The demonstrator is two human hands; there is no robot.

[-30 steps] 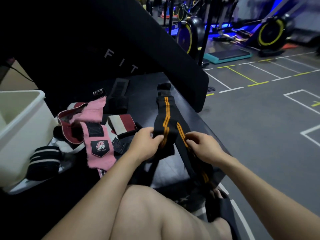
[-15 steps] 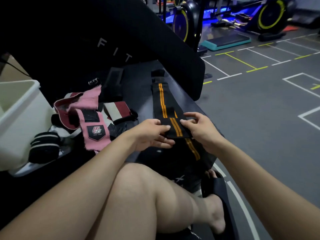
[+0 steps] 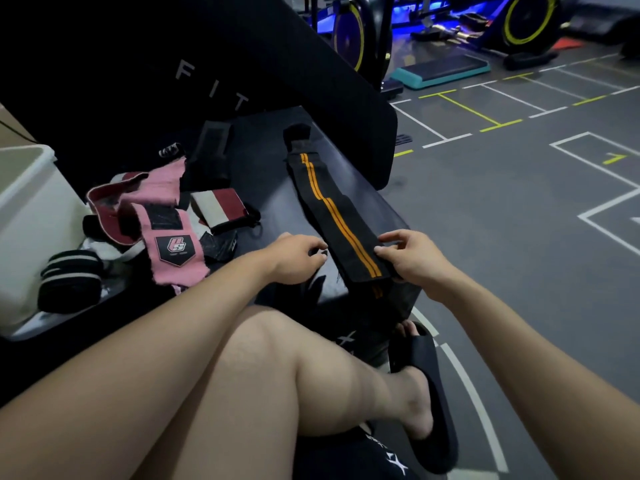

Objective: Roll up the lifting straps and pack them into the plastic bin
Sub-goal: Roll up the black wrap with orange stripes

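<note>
A long black lifting strap with two orange stripes (image 3: 332, 209) lies flat along the black bench (image 3: 263, 161), its near end folded over the bench's front edge. My right hand (image 3: 412, 258) pinches the strap's near right edge between thumb and fingers. My left hand (image 3: 294, 258) sits just left of the strap with curled fingers; whether its fingertips hold the strap's edge is unclear. The white plastic bin (image 3: 27, 188) stands at the far left.
A pink strap (image 3: 173, 244), a red-and-white strap (image 3: 221, 202) and other dark straps lie heaped between the bin and my left hand. A rolled black-and-white strap (image 3: 69, 278) rests against the bin. A tilted black pad (image 3: 242, 64) rises behind the bench. Gym floor lies to the right.
The strap was held up bunched between both hands and now lies stretched flat on the bench. My left hand has moved off to its left side.
</note>
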